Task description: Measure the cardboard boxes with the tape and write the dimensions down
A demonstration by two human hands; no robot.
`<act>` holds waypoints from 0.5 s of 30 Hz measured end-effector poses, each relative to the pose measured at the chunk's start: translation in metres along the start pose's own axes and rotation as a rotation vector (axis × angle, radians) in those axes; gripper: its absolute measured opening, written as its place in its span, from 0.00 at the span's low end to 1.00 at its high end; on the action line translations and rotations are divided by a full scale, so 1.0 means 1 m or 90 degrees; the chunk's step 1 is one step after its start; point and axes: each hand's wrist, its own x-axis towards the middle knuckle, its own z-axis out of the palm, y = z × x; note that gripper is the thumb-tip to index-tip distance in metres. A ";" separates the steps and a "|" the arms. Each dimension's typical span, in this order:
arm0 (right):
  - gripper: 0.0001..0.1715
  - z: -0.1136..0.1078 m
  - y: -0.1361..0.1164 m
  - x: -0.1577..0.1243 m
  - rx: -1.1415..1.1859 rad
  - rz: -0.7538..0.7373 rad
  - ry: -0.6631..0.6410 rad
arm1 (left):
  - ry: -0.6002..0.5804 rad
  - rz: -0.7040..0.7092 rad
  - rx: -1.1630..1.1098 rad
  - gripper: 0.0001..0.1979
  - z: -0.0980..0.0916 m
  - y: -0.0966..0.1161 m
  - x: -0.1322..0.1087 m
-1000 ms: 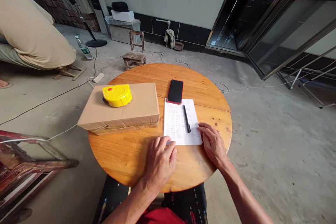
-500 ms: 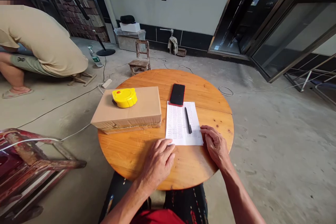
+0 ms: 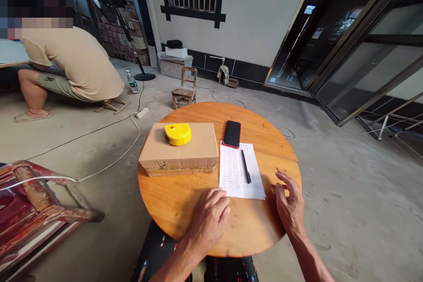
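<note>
A printed sheet of paper point(image 3: 233, 174) lies on the round wooden table point(image 3: 185, 194), with a black pen point(image 3: 246, 166) resting across it. My left hand point(image 3: 211, 213) lies flat on the table, its fingertips at the sheet's lower left corner. To the right of the sheet, my right hand point(image 3: 291, 202) is raised a little, fingers apart and nothing in them. A black phone in a red case point(image 3: 231, 134) overlaps the sheet's top edge. On the left, a yellow tape measure point(image 3: 178, 134) sits on top of a closed cardboard box point(image 3: 198, 147).
A person point(image 3: 79, 61) in a tan shirt sits on a low stool at the left. Behind the table stands a small wooden chair point(image 3: 185, 90). A worn red wooden chair point(image 3: 42, 202) is at the lower left. Cables and a power strip point(image 3: 142, 113) lie on the floor.
My right hand has lifted away from the paper's right edge and moved right, its fingers opening. My left hand stays at the corner. The view has tilted up and turned slightly left.
</note>
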 end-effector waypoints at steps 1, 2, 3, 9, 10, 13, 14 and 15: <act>0.15 0.002 -0.008 0.001 -0.004 -0.011 0.009 | 0.000 -0.004 -0.009 0.11 0.000 0.000 0.000; 0.16 0.004 -0.019 0.003 -0.008 -0.022 0.011 | 0.002 -0.010 -0.016 0.11 0.001 0.000 -0.001; 0.17 0.008 -0.034 0.005 -0.011 -0.034 0.007 | 0.007 -0.014 -0.022 0.11 0.003 -0.001 -0.002; 0.24 0.070 -0.151 0.042 0.089 -0.242 -0.150 | 0.091 0.006 -0.065 0.10 0.014 -0.011 -0.002; 0.27 0.087 -0.171 0.051 0.102 -0.280 -0.194 | 0.092 0.009 -0.068 0.09 0.015 -0.013 -0.001; 0.40 0.135 -0.222 0.072 0.008 -0.344 -0.337 | 0.105 0.031 -0.061 0.08 0.022 -0.021 0.000; 0.45 0.149 -0.235 0.077 -0.028 -0.351 -0.379 | 0.117 0.045 -0.055 0.08 0.025 -0.025 0.000; 0.48 0.159 -0.245 0.081 -0.054 -0.350 -0.420 | 0.130 0.061 -0.046 0.08 0.029 -0.029 0.000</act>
